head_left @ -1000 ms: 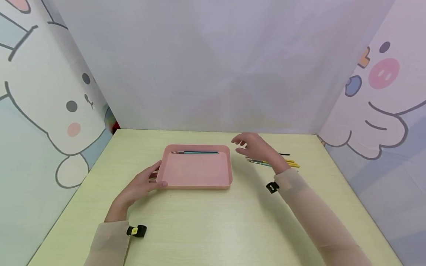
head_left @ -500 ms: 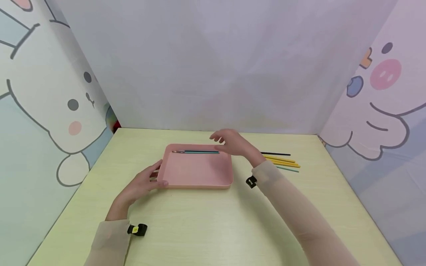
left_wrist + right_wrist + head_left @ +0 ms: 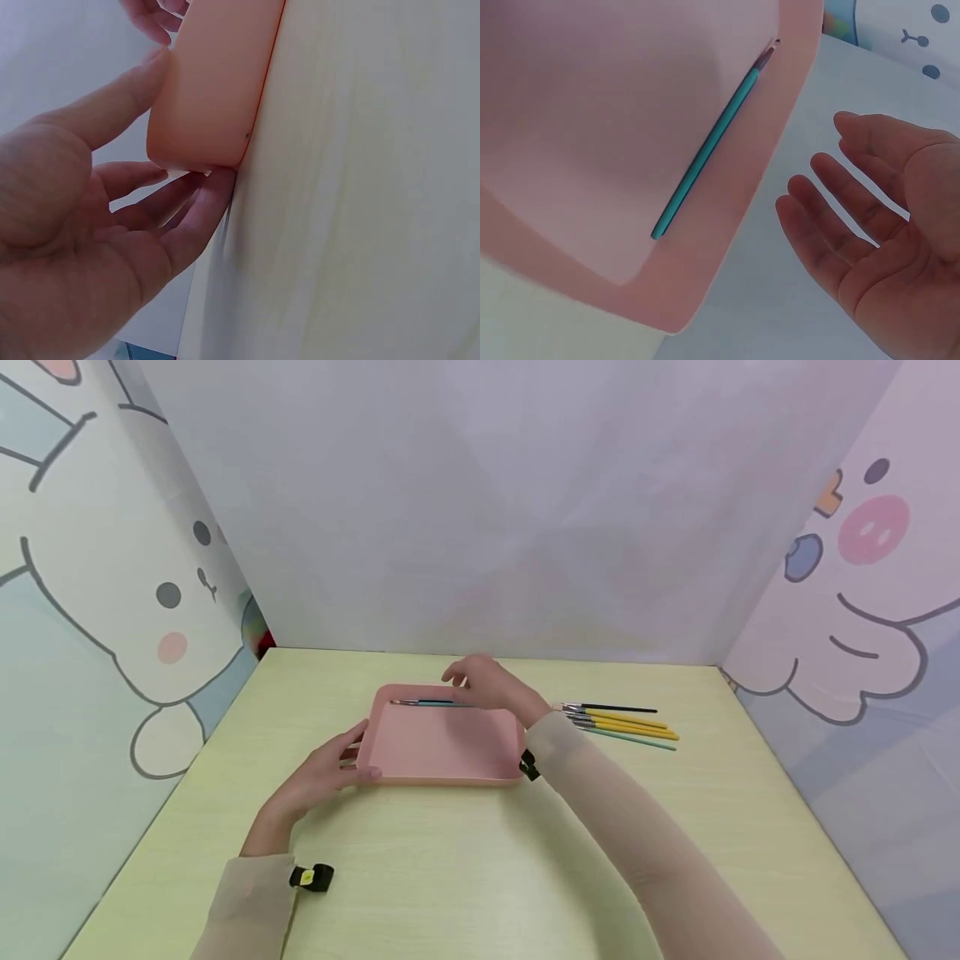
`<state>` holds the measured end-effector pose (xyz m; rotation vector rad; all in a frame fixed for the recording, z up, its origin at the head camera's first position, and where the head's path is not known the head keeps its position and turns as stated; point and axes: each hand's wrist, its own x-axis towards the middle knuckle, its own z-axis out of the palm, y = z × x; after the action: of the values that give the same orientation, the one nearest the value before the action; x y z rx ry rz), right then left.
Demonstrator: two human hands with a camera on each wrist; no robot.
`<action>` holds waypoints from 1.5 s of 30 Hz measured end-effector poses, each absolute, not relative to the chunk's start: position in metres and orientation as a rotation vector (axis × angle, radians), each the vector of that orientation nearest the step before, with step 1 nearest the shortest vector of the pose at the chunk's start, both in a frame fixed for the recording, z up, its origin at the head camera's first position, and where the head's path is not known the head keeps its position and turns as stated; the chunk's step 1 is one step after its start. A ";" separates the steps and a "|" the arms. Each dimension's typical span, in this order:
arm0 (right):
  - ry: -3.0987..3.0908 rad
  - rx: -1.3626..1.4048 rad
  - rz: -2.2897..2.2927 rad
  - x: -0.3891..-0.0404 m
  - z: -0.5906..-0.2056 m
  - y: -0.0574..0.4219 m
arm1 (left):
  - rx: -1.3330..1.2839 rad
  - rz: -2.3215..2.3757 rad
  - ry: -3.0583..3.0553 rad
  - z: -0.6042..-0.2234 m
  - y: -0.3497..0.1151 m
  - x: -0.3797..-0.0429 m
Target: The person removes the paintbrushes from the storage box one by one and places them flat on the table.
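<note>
My left hand (image 3: 326, 774) grips the left front corner of a pink tray (image 3: 442, 779), thumb along the front side and fingers against the left end. The left wrist view shows the thumb (image 3: 120, 101) by the rim and the fingertips at the tray's end wall. Over the tray's back right part hovers my right hand (image 3: 487, 685), holding nothing, its fingers loosely bent as seen in the right wrist view. Two thin paintbrushes, the nearer one a teal paintbrush (image 3: 705, 157), lie together along the tray's back side. My right hand covers their handle ends in the head view.
Right of the tray, several paintbrushes lie on the pale wooden table (image 3: 420, 877): a black-handled brush (image 3: 618, 708), yellow-handled brushes (image 3: 637, 727) and a green-handled brush (image 3: 637, 741). A plain whitish sheet (image 3: 480, 527) rises behind the table, with cartoon-printed sheets at both sides.
My right hand has moved left, from beside the brushes on the table to over the tray's back right part, uncovering those brushes. The left hand keeps its grip on the tray.
</note>
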<state>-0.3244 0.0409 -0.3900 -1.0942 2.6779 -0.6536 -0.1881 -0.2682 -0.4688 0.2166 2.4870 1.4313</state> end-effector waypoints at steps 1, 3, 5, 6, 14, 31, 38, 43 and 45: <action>2.669 -1.091 -0.656 -0.325 -0.391 0.038 | 0.214 1.431 2.484 -0.468 -0.268 -0.188; 2.646 -1.077 -0.661 -0.325 -0.394 0.034 | 0.205 1.428 2.480 -0.468 -0.268 -0.188; 2.630 -1.058 -0.643 -0.326 -0.397 0.030 | 0.200 1.427 2.476 -0.468 -0.268 -0.188; 2.622 -1.045 -0.631 -0.327 -0.399 0.028 | 0.192 1.423 2.477 -0.468 -0.268 -0.189; 2.624 -0.968 -0.451 -0.332 -0.410 0.016 | 0.190 1.417 2.480 -0.468 -0.268 -0.189; 2.580 -0.848 -0.417 -0.333 -0.422 -0.006 | 0.217 1.430 2.479 -0.470 -0.270 -0.189; 2.586 -0.761 -0.345 -0.328 -0.424 -0.011 | 0.213 1.428 2.487 -0.470 -0.271 -0.188; 2.652 -0.783 -0.257 -0.321 -0.422 -0.012 | 0.219 1.428 2.488 -0.470 -0.271 -0.188; 2.665 -0.772 -0.236 -0.319 -0.421 -0.012 | 0.223 1.431 2.484 -0.469 -0.271 -0.188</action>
<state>-0.3189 -0.0124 -0.4210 -0.7723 2.6645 -0.2360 -0.1882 -0.2710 -0.4694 0.2226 2.4842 1.4314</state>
